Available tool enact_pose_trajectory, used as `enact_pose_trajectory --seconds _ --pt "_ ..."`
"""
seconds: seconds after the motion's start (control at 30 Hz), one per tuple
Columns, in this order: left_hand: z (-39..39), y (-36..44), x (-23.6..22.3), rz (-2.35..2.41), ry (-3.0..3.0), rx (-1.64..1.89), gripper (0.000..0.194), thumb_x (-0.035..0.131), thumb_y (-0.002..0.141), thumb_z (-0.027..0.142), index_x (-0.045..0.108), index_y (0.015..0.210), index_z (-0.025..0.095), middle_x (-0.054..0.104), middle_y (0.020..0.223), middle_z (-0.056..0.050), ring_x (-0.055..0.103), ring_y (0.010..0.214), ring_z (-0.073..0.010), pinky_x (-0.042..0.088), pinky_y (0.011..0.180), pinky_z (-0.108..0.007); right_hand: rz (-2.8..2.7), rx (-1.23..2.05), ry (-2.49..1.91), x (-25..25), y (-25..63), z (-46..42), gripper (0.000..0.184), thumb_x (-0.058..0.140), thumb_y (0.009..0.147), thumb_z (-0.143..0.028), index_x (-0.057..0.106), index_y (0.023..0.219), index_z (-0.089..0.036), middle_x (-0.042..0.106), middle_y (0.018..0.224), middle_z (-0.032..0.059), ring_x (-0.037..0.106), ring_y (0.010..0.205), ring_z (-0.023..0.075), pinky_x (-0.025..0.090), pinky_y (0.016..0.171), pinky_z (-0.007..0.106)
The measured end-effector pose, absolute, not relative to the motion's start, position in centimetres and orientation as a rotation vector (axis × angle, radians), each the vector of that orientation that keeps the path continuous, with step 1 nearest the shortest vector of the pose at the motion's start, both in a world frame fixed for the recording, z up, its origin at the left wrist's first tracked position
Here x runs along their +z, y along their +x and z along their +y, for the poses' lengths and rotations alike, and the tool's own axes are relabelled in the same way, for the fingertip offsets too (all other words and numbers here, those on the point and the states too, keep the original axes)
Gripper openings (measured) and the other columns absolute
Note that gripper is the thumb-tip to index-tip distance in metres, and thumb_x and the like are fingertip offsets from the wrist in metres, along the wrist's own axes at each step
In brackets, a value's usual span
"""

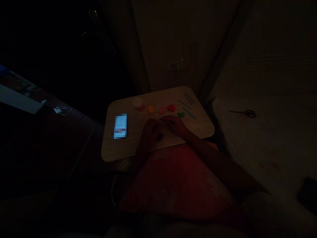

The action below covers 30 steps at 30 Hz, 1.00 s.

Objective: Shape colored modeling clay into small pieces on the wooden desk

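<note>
In deep gloom, my left hand (pixel 150 128) and my right hand (pixel 175 124) come together over the near part of a small wooden table (pixel 198 127). The fingers of both hands are curled, their tips close to each other; what they hold, if anything, is too dark to make out. Just below them a dark lump (pixel 160 136) lies on the tabletop. Beyond my hands sit soft-looking lumps: orange (pixel 150 109), pink (pixel 161 110), red (pixel 171 108) and green (pixel 181 114). Several thin teal sticks (pixel 189 112) lie at the far right.
A lit phone (pixel 120 126), its screen blurred, lies on the table's left side. Behind it stands a tub (pixel 138 103). Scissors (pixel 244 113) rest on a pale surface to the right. A white cable (pixel 112 188) hangs below the table, and a wall socket (pixel 176 65) is behind.
</note>
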<state>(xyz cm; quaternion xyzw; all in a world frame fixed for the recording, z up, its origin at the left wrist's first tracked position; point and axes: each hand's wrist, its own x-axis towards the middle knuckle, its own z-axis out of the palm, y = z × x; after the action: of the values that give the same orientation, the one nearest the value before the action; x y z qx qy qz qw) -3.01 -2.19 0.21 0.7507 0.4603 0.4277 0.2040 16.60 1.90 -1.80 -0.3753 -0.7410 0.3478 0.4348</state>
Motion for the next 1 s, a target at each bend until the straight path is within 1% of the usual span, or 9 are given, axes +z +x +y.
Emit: enact_pose_trajectory --seconds 0.07,0.17,0.27,0.37,0.57,0.67,0.77,0.87,1.0 --pt "-2.2 -3.0 0.3 1.285 2.093 1.184 0.006 0.059 0.095 0.018 0.064 0.093 0.020 0.061 0.099 -0.005 0.059 0.095 -0.0196 0.051 0.090 -0.036 -1.851 0.871 -0.915 -2.0 16.6 1.9 0.034 0.052 0.096 -0.026 0.079 0.115 -0.020 0.077 0.105 0.0085 0.070 0.095 0.0206 0.054 0.089 0.033" --pt "-2.2 -3.0 0.2 1.294 2.088 1.169 0.006 0.059 0.095 0.019 0.064 0.094 0.020 0.061 0.100 -0.005 0.059 0.095 -0.0196 0.051 0.089 -0.036 -1.832 0.947 -0.942 -2.1 16.6 1.9 0.034 0.054 0.094 -0.025 0.077 0.119 -0.019 0.078 0.094 0.0063 0.068 0.077 0.0168 0.054 0.077 0.029" --pt "-2.1 -3.0 0.2 1.294 2.087 1.163 0.006 0.059 0.095 0.020 0.065 0.093 0.020 0.061 0.100 -0.005 0.059 0.095 -0.0197 0.051 0.089 -0.036 -1.797 1.031 -0.962 -1.9 16.4 1.8 0.026 0.062 0.090 -0.031 0.080 0.105 -0.017 0.077 0.089 0.0052 0.065 0.070 0.0156 0.051 0.069 0.026" --pt "-2.1 -3.0 0.1 1.283 2.088 1.165 0.005 0.061 0.094 0.018 0.065 0.091 0.020 0.060 0.100 -0.005 0.059 0.096 -0.0199 0.051 0.089 -0.036 -1.775 1.094 -0.973 -1.6 16.3 1.5 0.023 0.069 0.086 -0.036 0.079 0.089 -0.016 0.074 0.077 0.0033 0.062 0.066 0.0152 0.047 0.063 0.025" --pt "-2.1 -3.0 0.2 1.288 2.090 1.169 0.005 0.061 0.093 0.017 0.064 0.090 0.020 0.061 0.098 -0.005 0.059 0.094 -0.0193 0.052 0.087 -0.035 -1.725 1.098 -1.029 -1.7 16.3 1.5 0.033 0.076 0.079 -0.048 0.067 0.072 -0.017 0.064 0.064 0.0002 0.054 0.060 0.0135 0.038 0.056 0.024" --pt "-2.2 -2.9 0.3 1.294 2.094 1.166 0.007 0.060 0.093 0.016 0.064 0.089 0.019 0.060 0.098 -0.005 0.059 0.093 -0.0187 0.052 0.088 -0.035 -1.729 1.060 -1.020 -1.9 16.3 1.7 0.042 0.076 0.077 -0.055 0.057 0.067 -0.019 0.060 0.062 -0.0007 0.051 0.059 0.0128 0.036 0.055 0.024" --pt "-2.2 -2.9 0.3 1.288 2.094 1.174 0.007 0.061 0.094 0.017 0.064 0.088 0.019 0.060 0.097 -0.004 0.059 0.092 -0.0181 0.051 0.086 -0.034 -1.750 0.998 -1.049 -1.7 16.2 1.7 0.048 0.077 0.075 -0.058 0.051 0.062 -0.020 0.057 0.060 -0.0013 0.047 0.057 0.0121 0.034 0.055 0.025" --pt "-2.1 -2.9 0.3 1.284 2.096 1.178 0.006 0.060 0.094 0.017 0.064 0.089 0.019 0.060 0.097 -0.004 0.059 0.092 -0.0181 0.051 0.086 -0.034 -1.753 0.993 -1.063 -1.3 16.2 1.5 0.046 0.073 0.081 -0.054 0.052 0.060 -0.019 0.054 0.056 -0.0016 0.046 0.055 0.0117 0.034 0.055 0.025" --pt "-2.2 -2.9 0.3 1.280 2.101 1.169 0.007 0.060 0.092 0.014 0.064 0.091 0.019 0.061 0.098 -0.005 0.059 0.094 -0.0189 0.051 0.088 -0.035 -1.793 1.047 -1.047 -1.0 16.4 1.3 0.036 0.058 0.094 -0.043 0.069 0.072 -0.017 0.062 0.058 0.0004 0.054 0.057 0.0137 0.039 0.057 0.024"
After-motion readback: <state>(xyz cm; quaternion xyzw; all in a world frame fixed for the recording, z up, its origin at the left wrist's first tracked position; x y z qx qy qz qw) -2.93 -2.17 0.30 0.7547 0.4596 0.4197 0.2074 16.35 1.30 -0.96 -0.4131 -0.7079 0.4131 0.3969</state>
